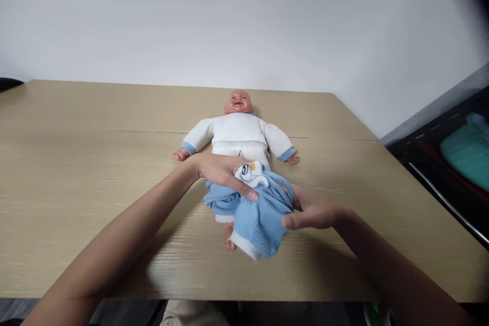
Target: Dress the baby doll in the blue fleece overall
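A baby doll [239,127] lies on its back on the table, head away from me, in a white long-sleeved top with blue cuffs. Bunched above its legs is a blue fleece doll garment [263,219] with white leg hems, a thin blue strap and an embroidered white patch. My left hand [225,170] grips its upper left part, thumb across the front. At the right side, my right hand [311,209] pinches the cloth near the strap. One doll foot [229,238] shows below the garment; the rest of the legs is mostly hidden.
The light wooden table [95,163] has a seam running across it and ends near my lap. A white wall [191,20] rises behind. To the right stands a dark rack [439,153] with a teal item [468,150] in it.
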{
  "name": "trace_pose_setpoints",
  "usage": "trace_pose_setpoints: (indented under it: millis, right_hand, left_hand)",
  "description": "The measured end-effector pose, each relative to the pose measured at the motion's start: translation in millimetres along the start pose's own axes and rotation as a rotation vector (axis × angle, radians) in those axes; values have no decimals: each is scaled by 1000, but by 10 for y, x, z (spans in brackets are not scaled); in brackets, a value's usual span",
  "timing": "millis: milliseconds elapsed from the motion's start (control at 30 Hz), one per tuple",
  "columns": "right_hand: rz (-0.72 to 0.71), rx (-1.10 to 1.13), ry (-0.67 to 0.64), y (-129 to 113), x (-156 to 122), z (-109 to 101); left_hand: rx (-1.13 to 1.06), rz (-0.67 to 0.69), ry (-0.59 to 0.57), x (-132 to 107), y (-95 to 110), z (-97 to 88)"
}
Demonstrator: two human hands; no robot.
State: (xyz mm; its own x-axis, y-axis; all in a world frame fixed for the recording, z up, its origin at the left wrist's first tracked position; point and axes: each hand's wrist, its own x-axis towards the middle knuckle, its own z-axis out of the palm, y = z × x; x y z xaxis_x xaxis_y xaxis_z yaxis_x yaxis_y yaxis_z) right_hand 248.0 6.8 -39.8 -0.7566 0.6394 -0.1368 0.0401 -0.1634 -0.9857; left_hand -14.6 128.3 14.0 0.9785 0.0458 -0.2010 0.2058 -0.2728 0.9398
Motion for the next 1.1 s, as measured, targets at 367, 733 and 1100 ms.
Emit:
trace_pose_setpoints:
  millis: [367,733,1100]
  right_hand:
    - [-99,275,265,282,53,-89]
    - [-105,187,-144,19,56,25]
    - [-275,377,32,213,129,56]
  left_hand:
    - [-69,62,-46,16,23,33]
    - [-123,9,67,-50,-139,12]
    - [-231,64,-51,3,-54,35]
